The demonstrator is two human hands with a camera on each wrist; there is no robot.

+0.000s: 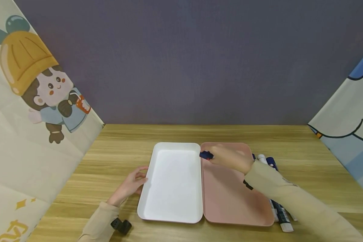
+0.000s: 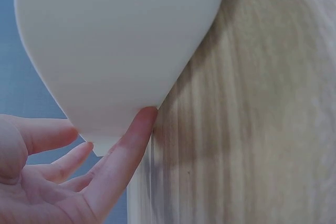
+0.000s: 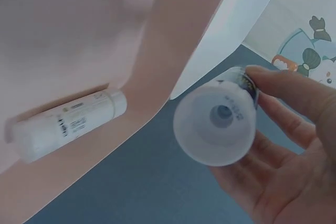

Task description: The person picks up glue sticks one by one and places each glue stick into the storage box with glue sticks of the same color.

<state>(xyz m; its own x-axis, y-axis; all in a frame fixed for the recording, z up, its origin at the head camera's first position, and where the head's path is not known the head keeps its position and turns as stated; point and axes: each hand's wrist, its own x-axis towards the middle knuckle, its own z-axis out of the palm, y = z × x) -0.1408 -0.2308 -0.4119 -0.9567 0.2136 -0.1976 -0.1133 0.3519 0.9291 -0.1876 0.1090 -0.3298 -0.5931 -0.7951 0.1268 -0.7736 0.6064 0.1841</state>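
Observation:
My left hand (image 1: 132,184) rests at the left side of a white tray (image 1: 143,215), its fairly straight fingers touching the tray's edge. In the left wrist view those fingers (image 2: 121,156) meet the tray's pale outer wall. My right hand (image 1: 228,158) grips a dark blue tube (image 1: 206,155) over the far left corner of the pink tray (image 1: 230,215). Seen from the right wrist, the tube's wide frosted cap (image 3: 215,124) faces the camera, with thumb and fingers round the body. A white tube (image 3: 68,124) lies inside the pink tray, hidden by the right arm in the head view.
Several tubes lie along the right side of the pink tray, among them a dark blue one (image 1: 271,162) and a black one with a white cap (image 1: 285,222); my right sleeve (image 1: 293,198) partly covers them. The two trays stand side by side on a wooden table (image 1: 118,148).

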